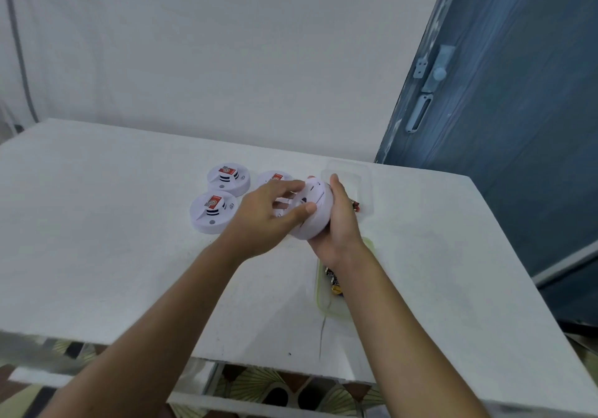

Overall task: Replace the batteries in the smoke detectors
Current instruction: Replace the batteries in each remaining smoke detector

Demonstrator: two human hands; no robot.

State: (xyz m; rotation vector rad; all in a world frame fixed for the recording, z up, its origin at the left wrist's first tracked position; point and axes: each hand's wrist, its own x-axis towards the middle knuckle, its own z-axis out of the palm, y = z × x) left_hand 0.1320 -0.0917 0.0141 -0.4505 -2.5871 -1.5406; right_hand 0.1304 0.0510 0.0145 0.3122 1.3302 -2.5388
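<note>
White plastic smoke detector (315,210) looks light, stiff, kinda slick, so the rim's the grip: right hand (339,223) cups it tilted above the table (97,223), left hand (267,212) pinches its flat side.

Left of centre the worktop (97,223) offers open passage. Three smoke detectors (213,212) crowd the middle (one half hidden behind the left hand (268,210)). That hand and the right hand (339,223) grip a raised detector (315,213). The far tray (365,171) and near tray (318,298) obstruct the right side, with bare surface beyond.
</note>
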